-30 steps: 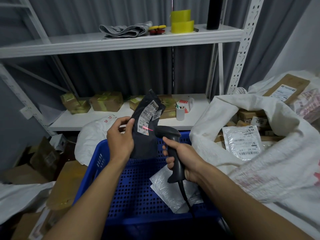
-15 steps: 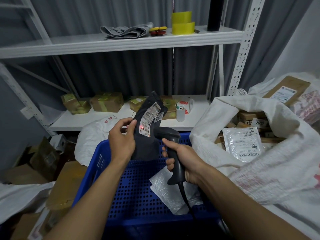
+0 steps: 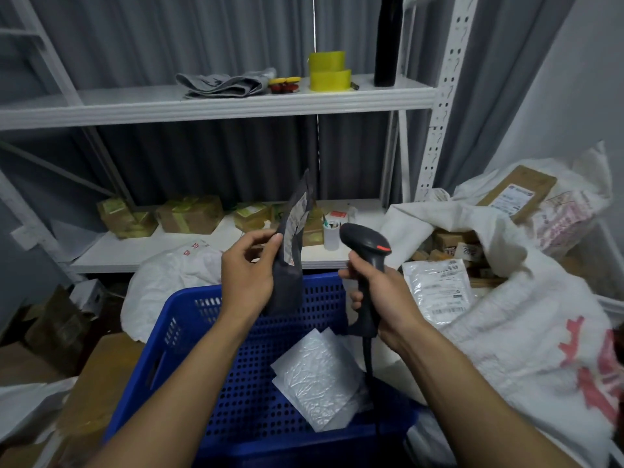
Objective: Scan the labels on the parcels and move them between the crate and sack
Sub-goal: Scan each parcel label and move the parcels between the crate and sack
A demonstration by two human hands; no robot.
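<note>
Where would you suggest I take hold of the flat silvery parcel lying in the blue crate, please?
Take the silvery parcel by its upper corner, reaching down from above. It lies flat on the floor of the blue crate, leaning toward the right wall, where the scanner cable hangs. That corner looks free, so a hand could probably pinch it and lift. The left hand holds the dark parcel.

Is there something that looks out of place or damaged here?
Nothing looks damaged. The left hand holds the dark parcel upright over the blue crate, the right hand holds the scanner, and one silver parcel lies flat in the crate. The open sack is crumpled, as sacks are.
</note>
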